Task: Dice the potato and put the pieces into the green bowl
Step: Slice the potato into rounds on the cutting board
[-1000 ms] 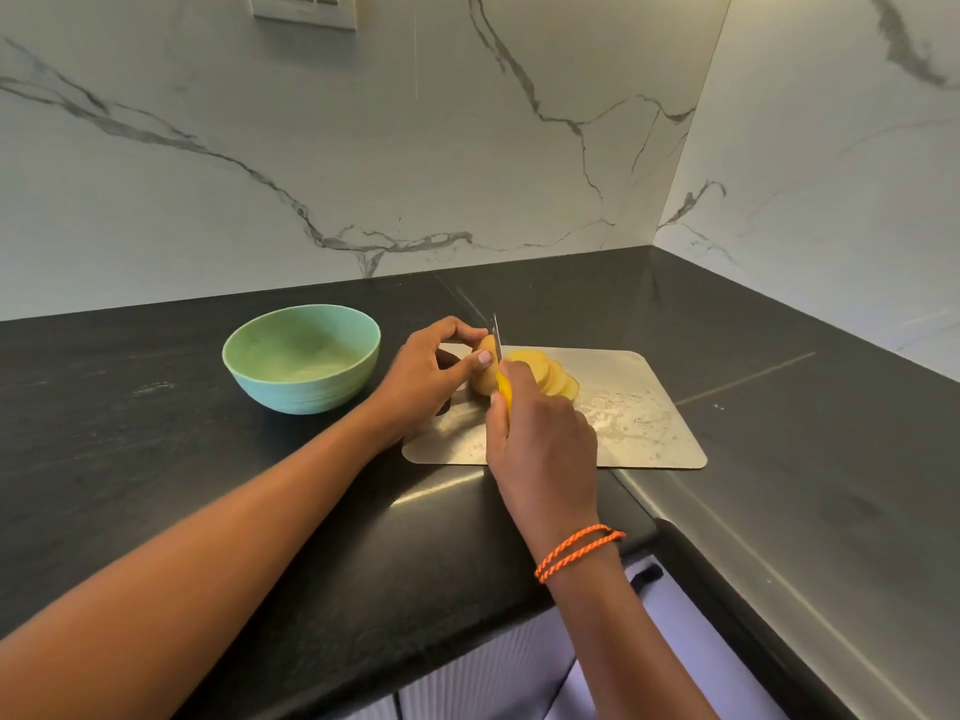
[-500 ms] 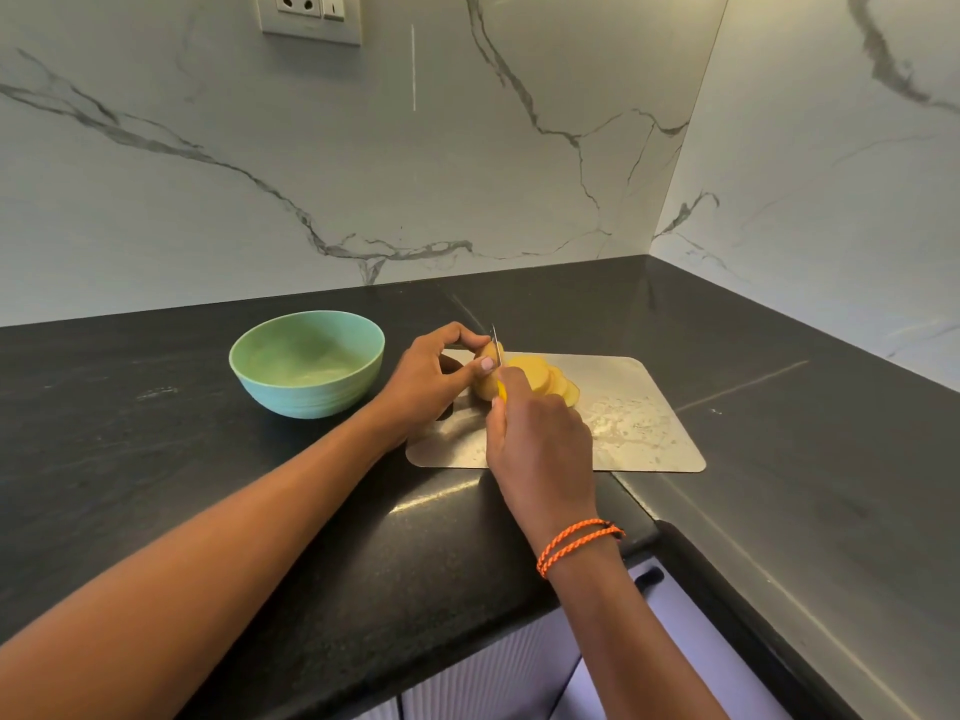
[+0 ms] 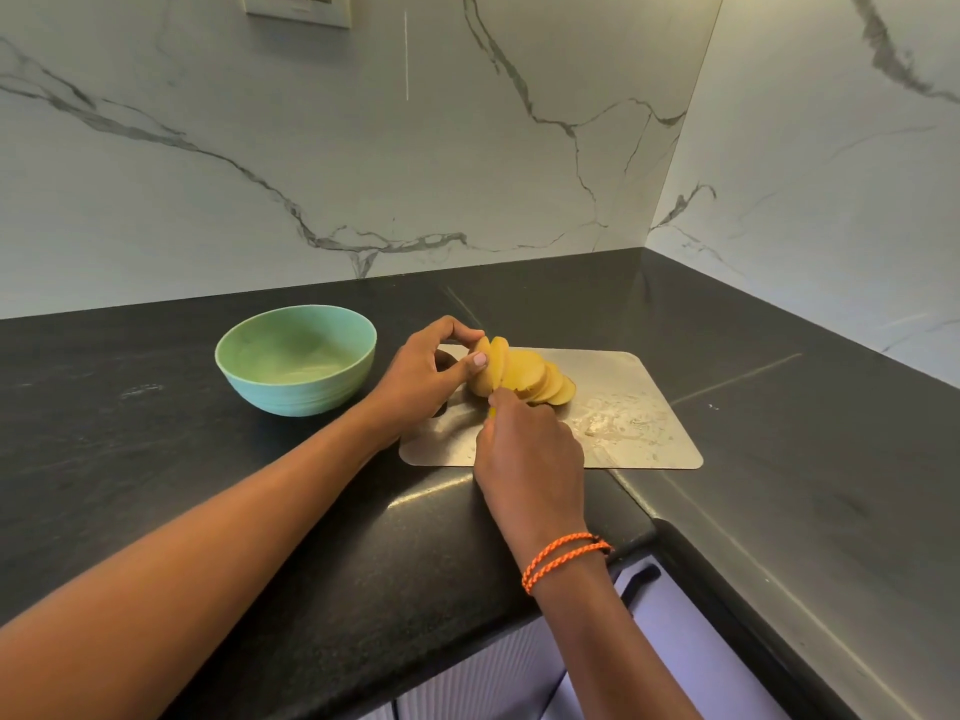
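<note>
Left hand (image 3: 423, 379) fingers pinch the potato (image 3: 482, 367) end; right hand (image 3: 527, 449) grips the knife handle. Keep slices even, fingertips tucked clear.

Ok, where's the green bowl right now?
The green bowl sits on the black counter left of the cutting board, just beyond the left hand.

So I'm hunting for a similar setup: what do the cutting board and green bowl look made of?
Cutting board: probably brushed stainless steel, a thin, dull grey sheet with a soft sheen and wet smears. Green bowl: matte, opaque, faintly ridged outside, likely plastic or melamine; glazed ceramic is possible.
</note>
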A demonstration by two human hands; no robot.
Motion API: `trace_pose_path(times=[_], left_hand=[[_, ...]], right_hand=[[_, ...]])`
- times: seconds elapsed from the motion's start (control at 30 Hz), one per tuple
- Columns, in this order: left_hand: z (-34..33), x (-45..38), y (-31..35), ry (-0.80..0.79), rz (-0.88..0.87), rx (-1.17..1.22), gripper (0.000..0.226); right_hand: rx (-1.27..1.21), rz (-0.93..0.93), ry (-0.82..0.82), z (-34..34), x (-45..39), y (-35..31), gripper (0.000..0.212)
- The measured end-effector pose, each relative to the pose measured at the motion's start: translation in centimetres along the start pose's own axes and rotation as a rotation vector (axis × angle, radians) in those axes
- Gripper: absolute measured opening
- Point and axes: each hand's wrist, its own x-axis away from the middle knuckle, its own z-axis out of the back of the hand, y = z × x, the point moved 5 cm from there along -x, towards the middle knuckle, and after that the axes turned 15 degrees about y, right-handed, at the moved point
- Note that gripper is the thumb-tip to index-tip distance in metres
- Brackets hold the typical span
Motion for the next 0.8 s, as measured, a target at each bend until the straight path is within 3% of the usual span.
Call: trace_pose_path(times=[0.37, 0.57, 0.7, 0.8], left_hand=[[-0.5, 0.2, -0.3, -0.053, -0.004, 0.001, 0.026], [-0.6, 0.2, -0.3, -0.065, -0.010, 0.052, 0.030], [-0.7, 0.5, 0.2, -0.075, -0.076, -0.026, 0.042], [-0.8, 0.2, -0.1, -0.048, -0.084, -0.088, 0.044]], right_hand=[[0.063, 0.009, -0.002, 0.7, 0.4, -0.5, 0.019], [0.028, -0.006, 0.020, 0.0, -0.6, 0.1, 0.026], [0.010, 0.012, -0.003, -0.4, -0.9, 0.0, 0.042], [0.031, 0.025, -0.039, -0.3, -0.2, -0.2, 0.027]])
